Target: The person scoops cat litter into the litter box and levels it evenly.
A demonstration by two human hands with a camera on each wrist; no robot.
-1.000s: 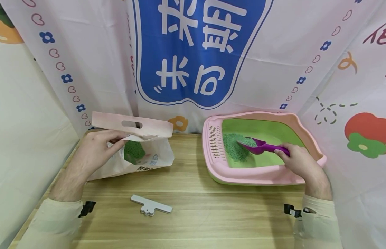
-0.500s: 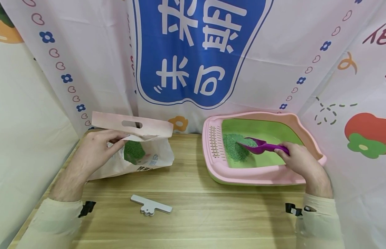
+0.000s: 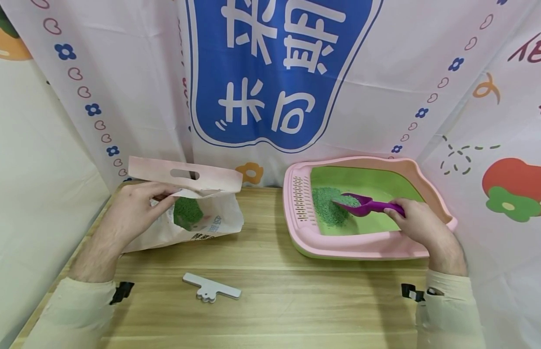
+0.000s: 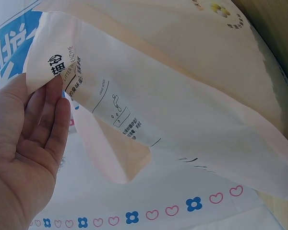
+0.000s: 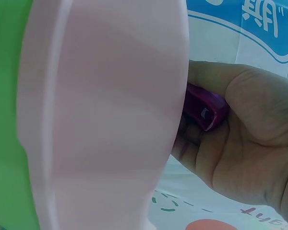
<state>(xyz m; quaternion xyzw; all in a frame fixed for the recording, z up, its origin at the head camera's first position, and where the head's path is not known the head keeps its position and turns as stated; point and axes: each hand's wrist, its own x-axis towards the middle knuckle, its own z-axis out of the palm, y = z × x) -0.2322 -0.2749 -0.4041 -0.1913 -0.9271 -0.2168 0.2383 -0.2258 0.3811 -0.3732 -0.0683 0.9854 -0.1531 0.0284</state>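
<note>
On the left, my left hand point(image 3: 137, 211) pinches the edge of a white cat litter bag point(image 3: 224, 215), whose mouth gapes and shows green granules point(image 3: 187, 212) inside. The left wrist view shows the thumb and fingers on the printed paper of the litter bag point(image 4: 134, 96). My right hand point(image 3: 416, 225) grips the handle of a purple scoop point(image 3: 370, 207) above the pink and green litter box point(image 3: 362, 247). The scoop holds green litter, and its tip meets the litter pile point(image 3: 331, 208) at the box's left end. In the right wrist view the pink rim hides most of the scoop point(image 5: 206, 108).
A grey clip point(image 3: 212, 287) lies on the wooden table point(image 3: 296, 300) in front of the bag. The bag's top strip with a handle slot point(image 3: 185, 173) stands against the printed curtain point(image 3: 279, 72) behind. More curtain hangs at both sides.
</note>
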